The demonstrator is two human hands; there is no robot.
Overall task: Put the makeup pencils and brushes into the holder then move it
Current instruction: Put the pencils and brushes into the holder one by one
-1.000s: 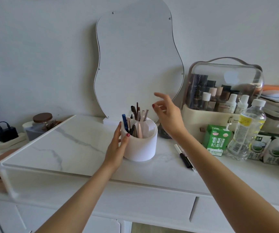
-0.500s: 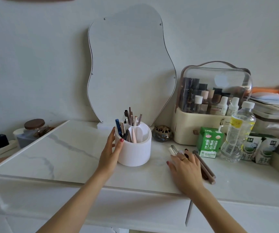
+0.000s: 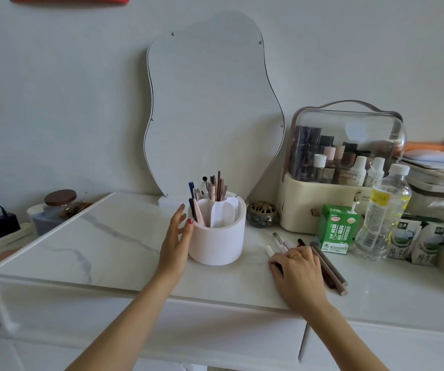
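Holder [image 3: 217, 238], a white divided cup, stands on the marble top [image 3: 81, 245] before the mirror [image 3: 210, 103], already bristling with pencils and brushes. Left hand [image 3: 175, 241] rests open against its side, fingers spread, probably to steady it. Right hand [image 3: 297, 277] lies flat over the loose pencils [image 3: 328, 266] beside it, likely gathering them; whether its fingers have closed on any is hidden beneath the palm.

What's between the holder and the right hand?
Bare marble tabletop only, in the head view; nothing lies between holder and right hand.
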